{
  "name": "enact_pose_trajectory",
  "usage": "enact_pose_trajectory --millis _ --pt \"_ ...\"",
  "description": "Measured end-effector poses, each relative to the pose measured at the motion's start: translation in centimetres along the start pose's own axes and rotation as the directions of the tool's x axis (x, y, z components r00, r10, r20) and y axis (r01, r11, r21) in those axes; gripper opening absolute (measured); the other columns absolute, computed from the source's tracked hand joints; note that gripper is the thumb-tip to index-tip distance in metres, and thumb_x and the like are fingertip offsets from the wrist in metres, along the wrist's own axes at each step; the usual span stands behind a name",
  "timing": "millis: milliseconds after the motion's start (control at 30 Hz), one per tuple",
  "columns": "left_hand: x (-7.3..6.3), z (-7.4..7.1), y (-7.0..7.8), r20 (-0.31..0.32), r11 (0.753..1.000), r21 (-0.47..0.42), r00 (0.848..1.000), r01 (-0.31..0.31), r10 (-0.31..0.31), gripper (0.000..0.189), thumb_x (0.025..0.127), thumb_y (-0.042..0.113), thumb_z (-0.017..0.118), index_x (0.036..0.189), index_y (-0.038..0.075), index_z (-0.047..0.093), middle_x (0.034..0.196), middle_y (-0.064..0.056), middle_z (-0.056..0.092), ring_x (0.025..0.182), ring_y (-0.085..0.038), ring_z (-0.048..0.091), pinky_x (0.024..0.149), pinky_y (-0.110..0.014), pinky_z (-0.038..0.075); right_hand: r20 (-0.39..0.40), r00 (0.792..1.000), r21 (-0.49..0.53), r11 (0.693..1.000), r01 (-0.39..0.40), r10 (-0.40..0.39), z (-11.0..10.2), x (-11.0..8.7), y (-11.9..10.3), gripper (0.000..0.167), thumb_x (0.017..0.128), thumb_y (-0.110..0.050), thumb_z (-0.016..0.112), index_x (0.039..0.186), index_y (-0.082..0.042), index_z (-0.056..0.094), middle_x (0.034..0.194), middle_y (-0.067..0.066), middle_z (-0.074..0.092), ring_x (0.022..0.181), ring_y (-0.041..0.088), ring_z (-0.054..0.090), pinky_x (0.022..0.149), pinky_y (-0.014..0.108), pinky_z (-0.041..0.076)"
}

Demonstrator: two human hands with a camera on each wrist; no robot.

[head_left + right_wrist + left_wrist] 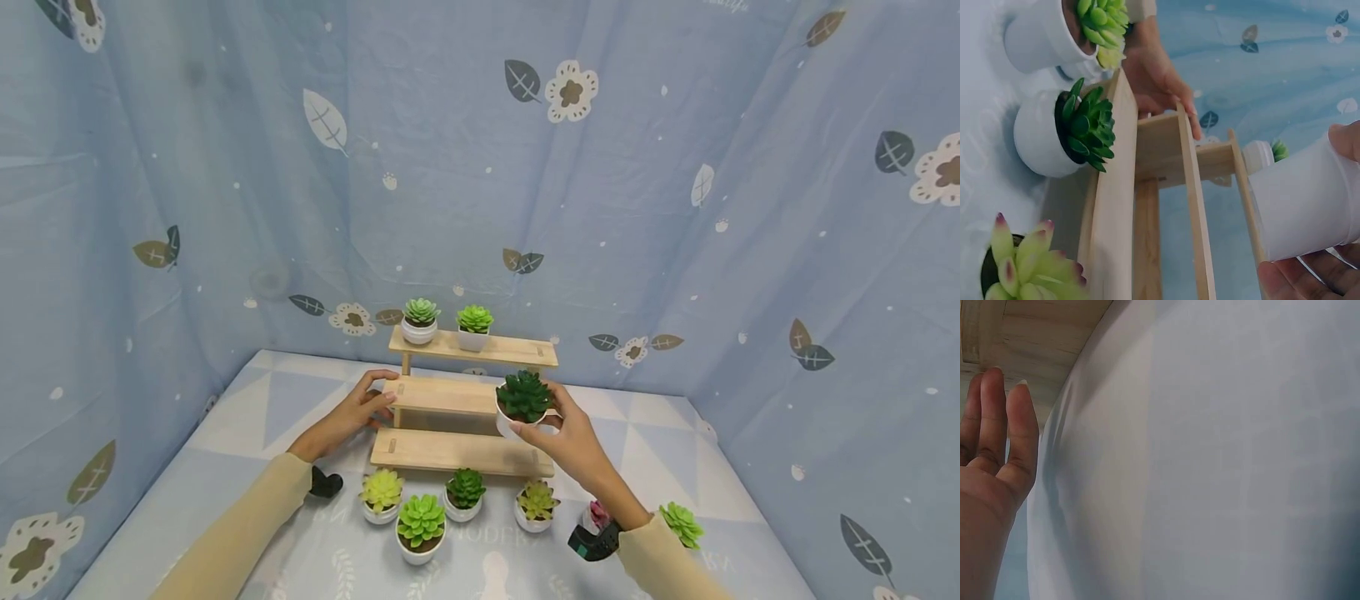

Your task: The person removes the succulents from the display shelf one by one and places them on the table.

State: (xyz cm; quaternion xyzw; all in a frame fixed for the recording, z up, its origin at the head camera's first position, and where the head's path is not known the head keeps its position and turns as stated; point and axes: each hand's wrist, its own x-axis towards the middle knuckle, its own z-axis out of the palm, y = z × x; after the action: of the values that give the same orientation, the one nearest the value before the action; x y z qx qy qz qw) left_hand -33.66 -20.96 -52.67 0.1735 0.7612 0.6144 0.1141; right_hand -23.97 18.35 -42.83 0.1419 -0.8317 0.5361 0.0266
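Note:
My right hand (573,433) grips the white pot of a dark green potted succulent (523,397), holding it upright before the right part of the three-tier wooden shelf (465,450). The right wrist view shows the white pot (1304,200) between thumb and fingers. At the left end of the middle board, my left hand (356,417) holds the board's end. In the left wrist view, three fingers of the left hand (997,437) reach up to the wood (1041,337). The top board carries a pale green succulent (420,319) and a bright green succulent (474,325), side by side at its left.
Before the shelf stand a yellow-green succulent (382,492), a bright green one (421,527), a dark green one (464,492) and a red-tipped one (536,504). A pink plant (597,514) and another green one (681,525) sit by the right arm. A patterned curtain (450,167) hangs behind.

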Motion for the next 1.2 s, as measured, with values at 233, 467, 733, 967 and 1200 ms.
enact_pose_trajectory --millis 233,467,733,967,1200 --pt "0.1 0.0 -0.1 0.003 1.000 0.001 1.000 0.000 0.000 0.053 0.107 0.049 0.052 0.154 0.035 0.030 0.132 -0.020 0.049 0.113 -0.041 0.057 0.088 -0.048 0.049 0.001 1.000 -0.010 1.000 0.017 -0.017 0.2 -1.1 0.1 0.081 0.088 -0.040 0.084 0.154 -0.024 0.040 0.140 0.004 0.057 0.116 0.024 0.065 0.085 0.037 0.057" --pt "0.0 0.1 -0.1 0.000 1.000 0.015 1.000 -0.008 0.008 0.054 0.108 0.047 0.052 0.155 0.032 0.029 0.131 -0.021 0.049 0.113 -0.041 0.056 0.086 -0.047 0.049 0.023 0.999 0.006 0.999 0.034 -0.034 0.6 -1.9 0.2 0.078 0.088 -0.038 0.084 0.153 -0.027 0.042 0.141 0.002 0.056 0.112 0.021 0.066 0.087 0.036 0.056" --pt "0.2 0.0 -0.1 0.001 1.000 0.001 1.000 -0.013 0.013 0.053 0.108 0.048 0.052 0.154 0.033 0.031 0.130 -0.020 0.051 0.111 -0.040 0.057 0.087 -0.048 0.049 0.040 0.999 0.007 1.000 0.006 -0.006 1.2 -2.8 0.7 0.080 0.087 -0.037 0.085 0.153 -0.027 0.041 0.142 0.001 0.056 0.114 0.021 0.065 0.092 0.044 0.054" --pt "0.2 -0.1 0.0 0.002 1.000 -0.008 1.000 -0.023 0.023 0.051 0.108 0.046 0.052 0.153 0.034 0.033 0.129 -0.019 0.052 0.112 -0.042 0.057 0.087 -0.049 0.050 0.076 0.997 0.030 1.000 0.001 -0.003 1.9 -3.7 0.7 0.078 0.087 -0.031 0.086 0.152 -0.023 0.044 0.143 0.004 0.056 0.115 0.023 0.065 0.089 0.037 0.057" --pt "0.1 0.0 0.0 -0.009 0.999 -0.006 0.999 -0.037 0.037 0.051 0.108 0.045 0.053 0.153 0.031 0.033 0.126 -0.019 0.054 0.111 -0.043 0.058 0.087 -0.049 0.050 0.128 0.991 0.041 0.999 -0.032 0.026 2.4 -4.7 0.8 0.080 0.089 -0.031 0.084 0.154 -0.017 0.040 0.144 0.013 0.055 0.116 0.026 0.066 0.090 0.038 0.055"
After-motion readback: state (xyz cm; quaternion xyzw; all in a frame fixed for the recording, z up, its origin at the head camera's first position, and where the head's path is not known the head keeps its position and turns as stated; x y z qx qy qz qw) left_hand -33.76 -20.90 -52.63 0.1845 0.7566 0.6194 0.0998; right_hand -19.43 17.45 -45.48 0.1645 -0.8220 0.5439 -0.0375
